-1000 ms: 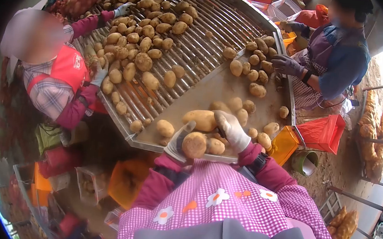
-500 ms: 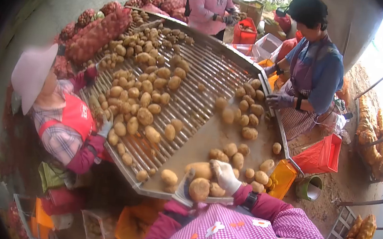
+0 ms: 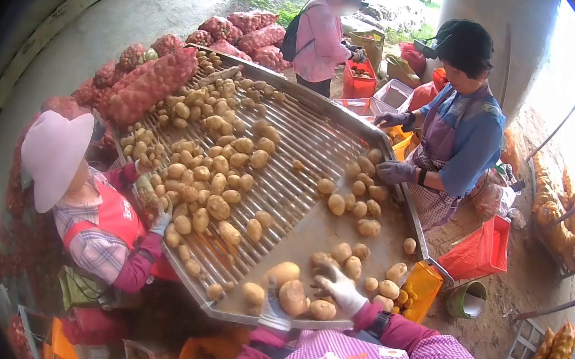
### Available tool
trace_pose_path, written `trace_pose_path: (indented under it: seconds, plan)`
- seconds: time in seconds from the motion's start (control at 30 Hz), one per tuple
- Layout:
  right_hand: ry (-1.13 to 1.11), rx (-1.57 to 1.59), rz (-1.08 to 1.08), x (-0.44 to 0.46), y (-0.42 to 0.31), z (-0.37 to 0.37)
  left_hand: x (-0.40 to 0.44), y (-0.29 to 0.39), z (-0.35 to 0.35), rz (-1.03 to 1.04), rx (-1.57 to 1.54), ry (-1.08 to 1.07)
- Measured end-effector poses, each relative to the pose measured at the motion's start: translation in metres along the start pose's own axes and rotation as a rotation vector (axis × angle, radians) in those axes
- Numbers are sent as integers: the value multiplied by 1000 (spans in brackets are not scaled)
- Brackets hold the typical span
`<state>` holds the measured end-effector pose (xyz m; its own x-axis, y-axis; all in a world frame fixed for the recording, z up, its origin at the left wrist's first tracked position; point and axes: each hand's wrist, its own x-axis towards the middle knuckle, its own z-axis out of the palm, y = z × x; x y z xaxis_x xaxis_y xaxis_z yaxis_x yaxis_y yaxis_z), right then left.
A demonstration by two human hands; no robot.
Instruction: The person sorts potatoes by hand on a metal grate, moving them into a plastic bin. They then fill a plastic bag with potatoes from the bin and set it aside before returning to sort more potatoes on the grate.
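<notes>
Many potatoes lie on a slatted metal table (image 3: 313, 137) with a flat front part. My left hand (image 3: 275, 311) is at the front edge, upright against the left side of a round potato (image 3: 294, 298); whether it grips it is unclear. A larger potato (image 3: 282, 273) lies just behind that one. To the right, my right hand (image 3: 339, 288) is spread with its fingers apart over the flat part, near a smaller potato (image 3: 322, 310) and below a brownish potato (image 3: 322, 260). Nothing shows in its fingers.
A co-worker in a pink hat (image 3: 56, 155) stands at the left side, another in a dark cap (image 3: 457, 127) at the right. A third person (image 3: 318, 39) is behind. An orange chute (image 3: 424, 292), a red crate (image 3: 480, 249) and a green bucket (image 3: 465, 300) stand at the right.
The view has tilted up, so the table appears lower. My right hand has let go of the large potato and opened. My left hand stays beside the round potato.
</notes>
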<state>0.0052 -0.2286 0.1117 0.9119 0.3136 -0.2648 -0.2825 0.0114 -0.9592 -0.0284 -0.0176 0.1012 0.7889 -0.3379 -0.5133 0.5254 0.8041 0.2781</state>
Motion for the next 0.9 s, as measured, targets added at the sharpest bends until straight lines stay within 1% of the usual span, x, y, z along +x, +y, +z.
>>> trace_pose_path:
  seconds: [0.07, 0.1, 0.13, 0.17, 0.2, 0.27, 0.3, 0.33, 0.37, 0.4, 0.47, 0.5, 0.53, 0.57, 0.6, 0.63, 0.67, 0.73, 0.77, 0.8, 0.83, 0.87, 0.9]
  plan:
    - [-127, 227, 88, -10, 13, 14, -14, 1, 27, 33, 20, 37]
    - [-173, 164, 57, -13, 13, 18, -16, -1, 34, 48, 29, 58]
    - [-220, 102, 24, -14, 12, 22, -12, -6, 27, 95, 72, 49]
    - [-132, -42, -9, -21, 11, 28, -4, -12, 15, 144, 116, 39]
    - [-136, 107, 43, -28, 7, 29, -3, -14, 15, 193, 159, 28]
    - [-142, 395, 152, -35, 0, 23, -2, -19, 19, 206, 134, 4]
    - [-143, 498, 114, -37, 6, 24, -1, -19, 16, 212, 101, -25]
    - [-156, 578, 146, -36, 14, 21, -1, -18, 11, 218, 69, -53]
    - [-168, 660, 181, -36, 24, 18, 6, -17, -9, 234, 64, -78]
    - [-176, 744, 218, -41, 31, 15, 1, -14, -13, 243, -2, -57]
    - [-136, 731, 272, -45, 38, 0, -3, -6, -12, 255, -142, -22]
    - [-117, 742, 287, -45, 52, -4, -10, 0, -14, 273, -183, -31]
    - [-100, 754, 304, -46, 56, -5, -11, 5, -26, 306, -206, -61]
    - [-111, 777, 270, -48, 60, -6, -9, 8, -44, 339, -230, -90]
    - [-89, 769, 283, -52, 49, -4, -10, 13, -55, 371, -255, -116]
    - [-65, 762, 297, -59, 32, 0, -24, 21, -50, 330, -268, -104]
    - [-42, 755, 311, -62, 22, 3, -28, 25, -59, 348, -269, -84]
    - [-105, 788, 214, -51, 40, 9, -36, 29, -80, 391, -277, -44]
    - [-139, 819, 165, -40, 59, 9, -45, 34, -75, 345, -386, -185]
    - [-121, 854, 192, -43, 45, 20, -64, 39, -60, 377, -278, -210]
    - [-102, 889, 220, -46, 27, 33, -86, 43, -39, 375, -379, -165]
    - [-125, 846, 215, -40, 33, 39, -102, 44, -29, 373, -478, -118]
    - [-150, 803, 212, -30, 45, 42, -103, 45, -46, 391, -377, -98]
